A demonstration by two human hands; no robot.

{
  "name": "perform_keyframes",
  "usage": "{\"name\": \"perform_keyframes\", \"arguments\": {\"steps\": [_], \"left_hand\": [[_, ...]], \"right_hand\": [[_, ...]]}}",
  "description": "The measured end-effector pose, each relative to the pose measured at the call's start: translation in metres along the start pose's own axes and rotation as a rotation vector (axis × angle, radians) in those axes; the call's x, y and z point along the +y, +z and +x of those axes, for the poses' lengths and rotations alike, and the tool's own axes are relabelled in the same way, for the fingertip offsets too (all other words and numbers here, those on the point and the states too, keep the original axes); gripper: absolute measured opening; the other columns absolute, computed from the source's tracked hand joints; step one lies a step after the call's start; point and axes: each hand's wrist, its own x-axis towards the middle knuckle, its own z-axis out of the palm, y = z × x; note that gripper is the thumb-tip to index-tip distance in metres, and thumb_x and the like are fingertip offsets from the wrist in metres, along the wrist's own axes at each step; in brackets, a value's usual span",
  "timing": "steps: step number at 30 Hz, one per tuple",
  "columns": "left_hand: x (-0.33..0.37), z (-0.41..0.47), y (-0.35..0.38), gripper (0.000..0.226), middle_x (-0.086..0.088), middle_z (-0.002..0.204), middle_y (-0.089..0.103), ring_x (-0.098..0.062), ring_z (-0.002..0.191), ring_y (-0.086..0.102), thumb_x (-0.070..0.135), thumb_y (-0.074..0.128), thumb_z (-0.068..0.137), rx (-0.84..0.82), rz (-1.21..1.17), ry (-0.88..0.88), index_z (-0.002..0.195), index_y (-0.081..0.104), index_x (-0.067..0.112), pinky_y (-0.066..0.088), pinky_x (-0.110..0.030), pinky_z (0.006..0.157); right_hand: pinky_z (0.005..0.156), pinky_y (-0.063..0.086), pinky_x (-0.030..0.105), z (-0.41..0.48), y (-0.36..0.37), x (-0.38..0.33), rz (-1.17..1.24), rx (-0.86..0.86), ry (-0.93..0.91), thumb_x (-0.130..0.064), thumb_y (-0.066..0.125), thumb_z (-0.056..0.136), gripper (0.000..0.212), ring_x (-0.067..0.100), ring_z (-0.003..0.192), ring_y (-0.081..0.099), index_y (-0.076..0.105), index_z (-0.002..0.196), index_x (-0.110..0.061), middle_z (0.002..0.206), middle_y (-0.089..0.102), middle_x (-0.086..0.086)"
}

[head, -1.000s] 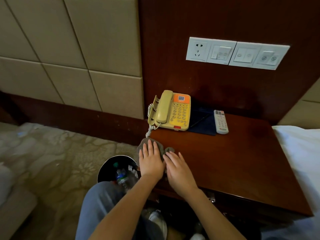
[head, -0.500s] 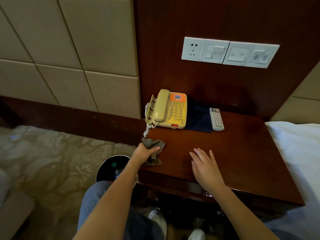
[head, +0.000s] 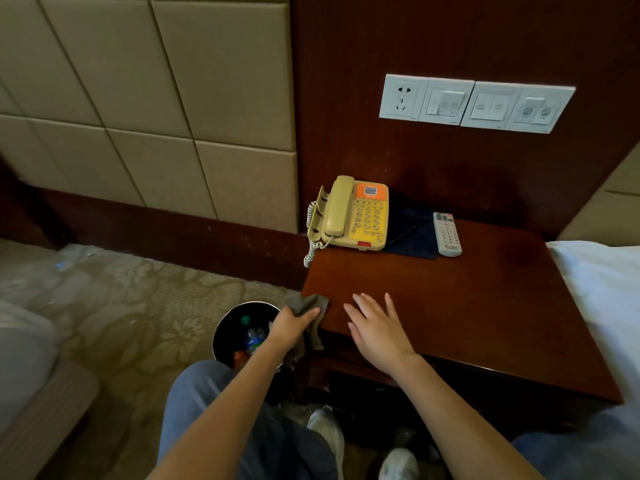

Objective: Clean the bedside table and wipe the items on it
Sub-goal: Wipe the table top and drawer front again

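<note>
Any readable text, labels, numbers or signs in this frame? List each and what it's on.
No words or numbers are legible.
On the telephone, orange sticker: QR code, print blurred.
Its keypad: digits too small.
On the remote: button labels and red mark, too small.
On the wall switch panel: icons only, blurred.
On the bottle in the bin: label blurred.

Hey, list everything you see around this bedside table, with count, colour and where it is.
bedside table: one, dark red-brown wood, centre right.
telephone: one, cream with orange label, table's back left.
remote control: one, white, right of telephone.
folder: one, dark blue, between them.
cloth: one, grey-brown, table's front left corner.
waste bin: one, black, floor left of table.
wall plates: four, white, above table.
bed: one, white sheet, far right.
left hand: grips cloth.
right hand: fingers straight, at table's front.
</note>
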Motion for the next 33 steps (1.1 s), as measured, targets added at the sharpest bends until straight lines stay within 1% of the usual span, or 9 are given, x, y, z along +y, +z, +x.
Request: {"name": "perform_keyframes", "arguments": {"steps": [5, 8, 11, 15, 21, 24, 28, 31, 33], "left_hand": [[0.017, 0.017, 0.005, 0.044, -0.011, 0.114, 0.065, -0.027, 0.106, 0.061, 0.033, 0.067, 0.087, 0.034, 0.089, -0.006, 0.119, 0.059, 0.004, 0.046, -0.03, 0.083], [0.022, 0.031, 0.007, 0.045, -0.01, 0.113, 0.065, -0.027, 0.105, 0.061, 0.035, 0.066, 0.087, 0.027, 0.108, 0.001, 0.119, 0.059, 0.004, 0.048, -0.033, 0.086], [0.033, 0.046, 0.009, 0.043, -0.009, 0.115, 0.065, -0.027, 0.108, 0.06, 0.036, 0.064, 0.088, 0.021, 0.124, 0.025, 0.12, 0.058, 0.006, 0.047, -0.035, 0.091], [0.054, 0.064, 0.017, 0.044, -0.011, 0.117, 0.063, -0.027, 0.109, 0.058, 0.036, 0.059, 0.091, 0.065, 0.146, 0.03, 0.124, 0.056, 0.007, 0.043, -0.032, 0.086], [0.064, 0.077, 0.019, 0.046, -0.013, 0.125, 0.06, -0.028, 0.116, 0.054, 0.036, 0.056, 0.093, 0.056, 0.122, 0.017, 0.13, 0.052, 0.007, 0.041, -0.034, 0.094], [0.061, 0.069, 0.017, 0.045, -0.012, 0.125, 0.059, -0.028, 0.116, 0.055, 0.033, 0.056, 0.094, 0.039, 0.107, 0.0, 0.13, 0.051, 0.006, 0.041, -0.032, 0.091], [0.044, 0.045, 0.01, 0.044, -0.012, 0.117, 0.062, -0.027, 0.111, 0.057, 0.032, 0.059, 0.092, 0.002, 0.071, -0.051, 0.125, 0.054, 0.003, 0.041, -0.028, 0.081], [0.027, 0.025, 0.006, 0.045, -0.012, 0.113, 0.064, -0.027, 0.107, 0.06, 0.031, 0.062, 0.091, -0.001, -0.017, -0.1, 0.122, 0.056, 0.0, 0.047, -0.032, 0.086], [0.015, 0.013, 0.006, 0.046, -0.013, 0.114, 0.064, -0.028, 0.107, 0.061, 0.033, 0.063, 0.09, 0.04, -0.039, -0.13, 0.121, 0.056, 0.0, 0.048, -0.034, 0.09]], "right_hand": [[0.118, -0.003, 0.048, 0.005, 0.002, 0.001, 0.032, -0.037, 0.044, -0.031, 0.025, 0.104, 0.047, 0.018, 0.147, 0.009, 0.028, 0.149, -0.02, 0.158, 0.02, 0.002], [0.118, -0.004, 0.048, 0.008, 0.004, -0.001, 0.049, -0.039, 0.056, -0.031, 0.025, 0.104, 0.047, 0.016, 0.147, 0.011, 0.027, 0.149, -0.019, 0.158, 0.021, 0.0], [0.116, -0.009, 0.051, 0.008, 0.006, -0.003, 0.04, -0.084, 0.081, -0.035, 0.021, 0.104, 0.051, 0.015, 0.148, 0.006, 0.019, 0.152, -0.018, 0.16, 0.014, 0.0], [0.112, -0.014, 0.057, 0.009, 0.002, -0.002, -0.039, -0.185, 0.075, -0.045, 0.018, 0.102, 0.059, 0.015, 0.148, -0.001, 0.008, 0.154, -0.019, 0.161, 0.004, 0.0], [0.113, -0.014, 0.059, 0.012, -0.008, -0.008, -0.052, -0.278, 0.101, -0.045, 0.019, 0.102, 0.06, 0.016, 0.148, -0.005, 0.004, 0.154, -0.017, 0.162, -0.001, 0.002], [0.113, -0.013, 0.059, 0.013, -0.008, -0.008, -0.044, -0.283, 0.103, -0.044, 0.02, 0.102, 0.06, 0.016, 0.148, -0.005, 0.003, 0.154, -0.017, 0.162, -0.002, 0.002], [0.113, -0.011, 0.06, 0.014, -0.01, -0.009, -0.029, -0.294, 0.096, -0.043, 0.023, 0.103, 0.06, 0.018, 0.148, -0.004, 0.005, 0.154, -0.017, 0.161, -0.001, 0.004], [0.113, -0.01, 0.059, 0.014, -0.014, -0.007, -0.007, -0.283, 0.093, -0.043, 0.023, 0.103, 0.058, 0.018, 0.148, 0.0, 0.009, 0.153, -0.019, 0.161, 0.002, 0.004], [0.114, -0.01, 0.058, 0.012, -0.014, -0.006, 0.021, -0.248, 0.093, -0.044, 0.021, 0.103, 0.055, 0.017, 0.148, 0.003, 0.014, 0.153, -0.022, 0.161, 0.007, 0.003]]}}
